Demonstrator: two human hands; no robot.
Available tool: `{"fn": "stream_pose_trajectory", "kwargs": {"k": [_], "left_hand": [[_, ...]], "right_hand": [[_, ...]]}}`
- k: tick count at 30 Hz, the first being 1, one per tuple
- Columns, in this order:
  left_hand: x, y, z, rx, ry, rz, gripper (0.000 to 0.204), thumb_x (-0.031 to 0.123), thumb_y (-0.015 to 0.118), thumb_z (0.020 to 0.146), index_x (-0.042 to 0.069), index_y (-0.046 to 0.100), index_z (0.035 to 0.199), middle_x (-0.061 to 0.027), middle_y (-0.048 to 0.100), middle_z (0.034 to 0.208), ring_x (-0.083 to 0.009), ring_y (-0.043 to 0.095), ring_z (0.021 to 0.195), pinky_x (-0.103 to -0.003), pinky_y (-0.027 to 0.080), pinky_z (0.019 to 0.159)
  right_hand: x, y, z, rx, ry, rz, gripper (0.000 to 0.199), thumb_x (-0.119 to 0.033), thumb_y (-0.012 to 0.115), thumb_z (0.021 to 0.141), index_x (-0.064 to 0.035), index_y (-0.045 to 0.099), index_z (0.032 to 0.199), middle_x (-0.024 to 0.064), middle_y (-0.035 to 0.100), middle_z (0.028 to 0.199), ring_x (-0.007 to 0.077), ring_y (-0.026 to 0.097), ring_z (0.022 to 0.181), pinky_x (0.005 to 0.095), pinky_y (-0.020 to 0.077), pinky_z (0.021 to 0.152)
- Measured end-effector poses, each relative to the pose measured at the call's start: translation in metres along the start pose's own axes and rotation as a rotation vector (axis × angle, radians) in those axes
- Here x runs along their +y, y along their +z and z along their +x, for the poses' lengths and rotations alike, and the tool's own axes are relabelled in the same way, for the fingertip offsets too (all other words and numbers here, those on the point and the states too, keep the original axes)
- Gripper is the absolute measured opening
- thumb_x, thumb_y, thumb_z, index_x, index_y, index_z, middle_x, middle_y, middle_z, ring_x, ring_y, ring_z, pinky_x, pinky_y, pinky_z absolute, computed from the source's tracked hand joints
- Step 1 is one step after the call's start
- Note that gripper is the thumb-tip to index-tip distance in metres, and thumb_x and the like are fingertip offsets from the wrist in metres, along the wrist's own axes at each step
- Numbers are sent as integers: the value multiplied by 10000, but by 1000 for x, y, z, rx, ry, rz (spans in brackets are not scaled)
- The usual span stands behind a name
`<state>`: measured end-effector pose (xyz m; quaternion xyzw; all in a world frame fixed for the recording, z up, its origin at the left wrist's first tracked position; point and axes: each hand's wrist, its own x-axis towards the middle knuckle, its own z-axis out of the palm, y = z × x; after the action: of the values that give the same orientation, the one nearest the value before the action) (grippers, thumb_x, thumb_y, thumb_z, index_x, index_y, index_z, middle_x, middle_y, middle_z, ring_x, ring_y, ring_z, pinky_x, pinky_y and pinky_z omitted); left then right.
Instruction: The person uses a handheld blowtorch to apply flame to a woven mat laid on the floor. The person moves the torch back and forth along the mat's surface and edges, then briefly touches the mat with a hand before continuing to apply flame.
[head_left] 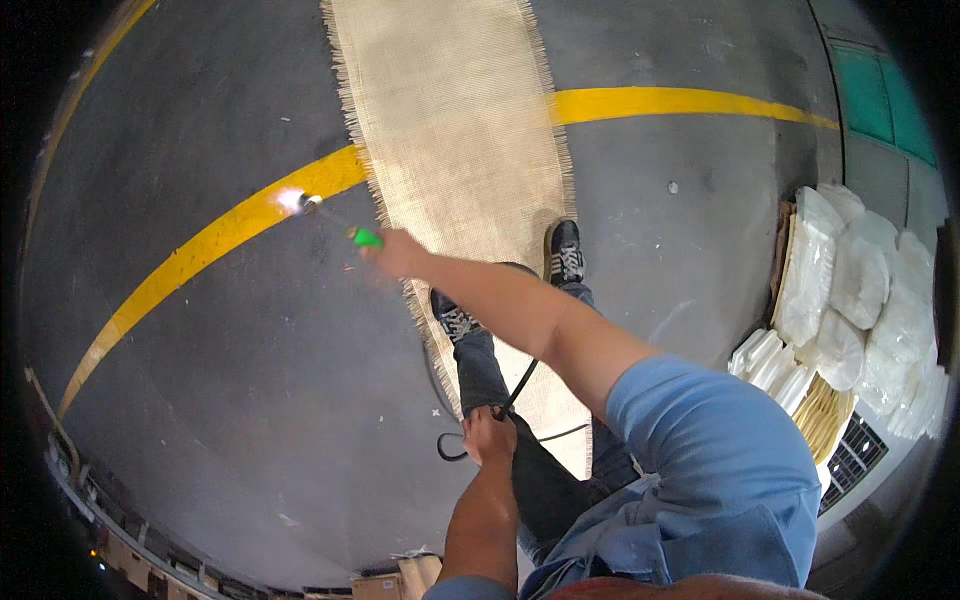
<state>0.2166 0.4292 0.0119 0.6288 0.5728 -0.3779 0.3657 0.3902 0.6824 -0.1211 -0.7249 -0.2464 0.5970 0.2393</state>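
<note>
Flame (pixel 289 200) already burns over the yellow floor line (pixel 225 228), from the green-handled torch (pixel 364 238) gripped in your right hand (pixel 400 254). The burlap strip (pixel 455 120) lies beneath your shoes (pixel 567 252), loose fringe (pixel 346 100) remaining along both long edges; your left hand (pixel 489 436) grasps a black hose (pixel 522 382).

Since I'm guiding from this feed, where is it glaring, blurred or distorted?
Head view: white-pink glare at the tip of the green-handled torch; head view: the right hand looks slightly blurred; head view: the yellow floor line bows with fisheye distortion, and the corners are black.
</note>
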Motion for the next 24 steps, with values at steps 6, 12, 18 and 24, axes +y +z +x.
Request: {"fn": "stream_pose_trajectory", "kwargs": {"k": [6,12,18,24], "left_hand": [[50,12,1,-10,-56,73,277,333,556,878,118,665,1015,-86,636,1113,-336,567,1080,-457,484,915],[98,13,-6,20,-47,183,283,356,553,898,115,678,979,-73,630,1093,-321,551,1107,-481,494,891],[124,-23,-19,21,21,107,290,362,568,897,116,693,985,-57,638,1115,-310,555,1105,-481,480,895],[120,-28,-1,85,15,173,253,321,586,889,123,690,1008,-52,656,1085,-300,549,1107,-472,461,907]], "right_hand": [[104,-135,8,235,194,-186,494,-419,577,913,28,600,1121,252,657,1014,379,646,956,454,504,850],[230,-330,-31,588,496,-296,506,-451,560,904,9,631,1101,226,675,1032,382,650,985,453,505,856],[305,-491,-107,908,659,66,428,-441,604,900,-14,612,893,95,584,624,232,577,504,405,465,441],[285,-471,-109,875,601,298,397,-426,609,905,-34,572,850,57,509,578,193,506,445,376,403,381]]}}
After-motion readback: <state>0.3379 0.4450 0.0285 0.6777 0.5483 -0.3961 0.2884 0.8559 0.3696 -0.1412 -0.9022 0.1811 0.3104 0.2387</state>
